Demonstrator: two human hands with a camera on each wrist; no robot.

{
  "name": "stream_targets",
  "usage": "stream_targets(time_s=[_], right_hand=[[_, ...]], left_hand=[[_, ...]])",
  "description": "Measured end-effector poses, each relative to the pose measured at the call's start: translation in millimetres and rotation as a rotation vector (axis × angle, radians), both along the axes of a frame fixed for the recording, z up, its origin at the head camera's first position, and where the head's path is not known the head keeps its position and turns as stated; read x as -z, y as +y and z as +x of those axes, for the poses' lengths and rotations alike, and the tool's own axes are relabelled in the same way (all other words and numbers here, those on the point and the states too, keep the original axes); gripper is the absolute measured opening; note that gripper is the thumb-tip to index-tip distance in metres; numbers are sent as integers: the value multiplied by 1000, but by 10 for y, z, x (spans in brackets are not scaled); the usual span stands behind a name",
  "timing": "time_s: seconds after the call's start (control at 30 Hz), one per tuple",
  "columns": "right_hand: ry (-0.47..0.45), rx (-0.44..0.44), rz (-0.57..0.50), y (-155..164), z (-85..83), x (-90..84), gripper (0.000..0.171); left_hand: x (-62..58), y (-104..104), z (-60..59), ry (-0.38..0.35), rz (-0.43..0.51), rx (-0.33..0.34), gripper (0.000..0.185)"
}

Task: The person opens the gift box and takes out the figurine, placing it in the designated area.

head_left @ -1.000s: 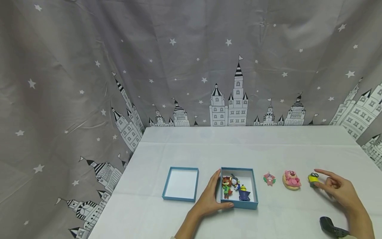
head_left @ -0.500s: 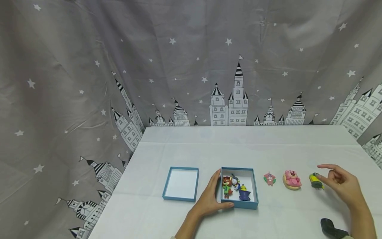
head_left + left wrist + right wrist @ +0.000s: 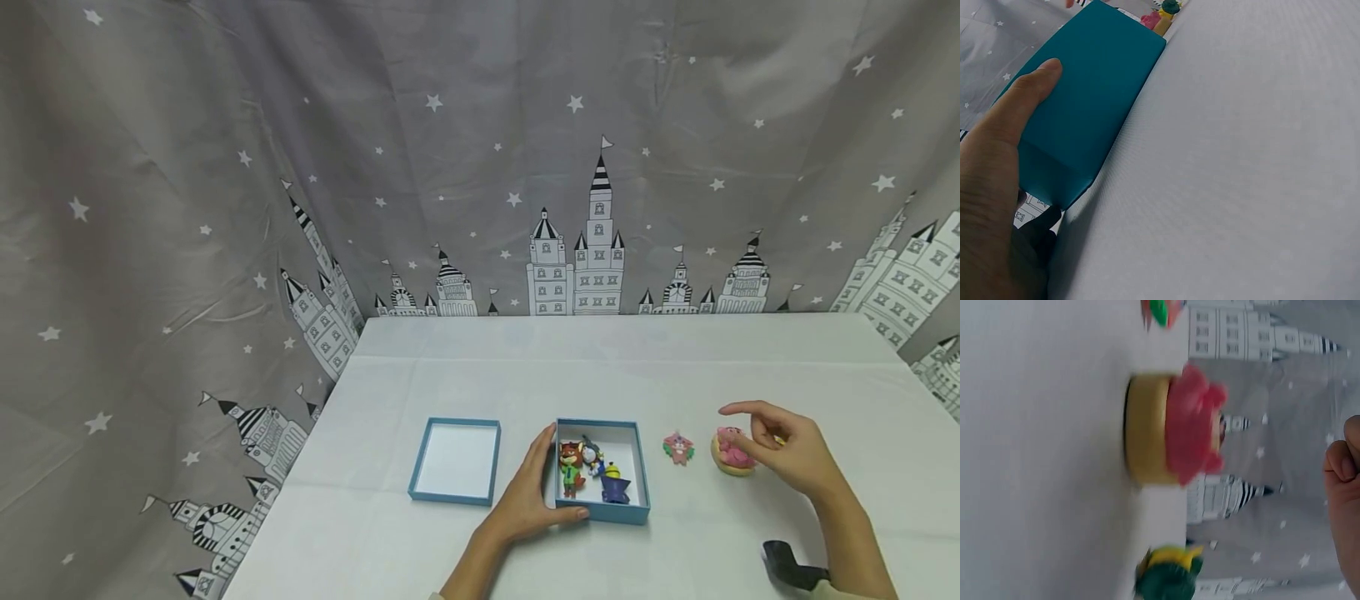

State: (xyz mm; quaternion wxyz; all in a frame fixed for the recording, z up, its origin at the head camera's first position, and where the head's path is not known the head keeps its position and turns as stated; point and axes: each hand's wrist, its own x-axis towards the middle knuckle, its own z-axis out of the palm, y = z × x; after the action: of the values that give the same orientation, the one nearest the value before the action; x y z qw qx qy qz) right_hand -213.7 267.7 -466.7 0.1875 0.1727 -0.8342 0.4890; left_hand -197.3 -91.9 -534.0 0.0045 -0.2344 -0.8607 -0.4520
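Observation:
My left hand (image 3: 528, 492) grips a blue box (image 3: 617, 512), thumb on its front wall and fingers along its left side. Inside lie a fox figure (image 3: 572, 471), a grey-and-blue figure (image 3: 592, 457) and a figure in a dark blue cape (image 3: 615, 487). Over on the right, my right hand (image 3: 791, 446) is at a pink bear figure (image 3: 729, 446) on a round tan base, index finger and thumb spread beside it. Nothing shows between them in the head view. Behind that hand, mostly hidden there, is a yellow-and-green figure (image 3: 1166, 575), visible in the right wrist view.
A shallow blue box lid (image 3: 455, 462) lies left of the box, white inside up. Between box and bear lies a small pink-and-green figure (image 3: 678, 448). A black device (image 3: 791, 567) sits at my right wrist. A grey castle-print curtain (image 3: 480, 167) hangs behind the white table.
The yellow-and-green figure was tipped over by my right hand, which then left it and moved left to the pink bear. My left hand stays on the box.

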Motion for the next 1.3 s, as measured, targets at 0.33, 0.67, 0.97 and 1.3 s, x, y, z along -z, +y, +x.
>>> stream_targets(time_s=[0.33, 0.67, 0.97, 1.3], right_hand=[[-80, -184, 91, -596, 12, -122, 30], [-185, -302, 196, -864, -19, 21, 31], [-240, -370, 246, -969, -38, 107, 35], [-176, -314, 338, -1089, -57, 132, 34]], left_hand=[[7, -2, 0, -6, 9, 1, 116], [10, 2, 0, 1, 17, 8, 115], [8, -6, -5, -6, 3, 10, 115], [5, -10, -6, -7, 5, 13, 114]])
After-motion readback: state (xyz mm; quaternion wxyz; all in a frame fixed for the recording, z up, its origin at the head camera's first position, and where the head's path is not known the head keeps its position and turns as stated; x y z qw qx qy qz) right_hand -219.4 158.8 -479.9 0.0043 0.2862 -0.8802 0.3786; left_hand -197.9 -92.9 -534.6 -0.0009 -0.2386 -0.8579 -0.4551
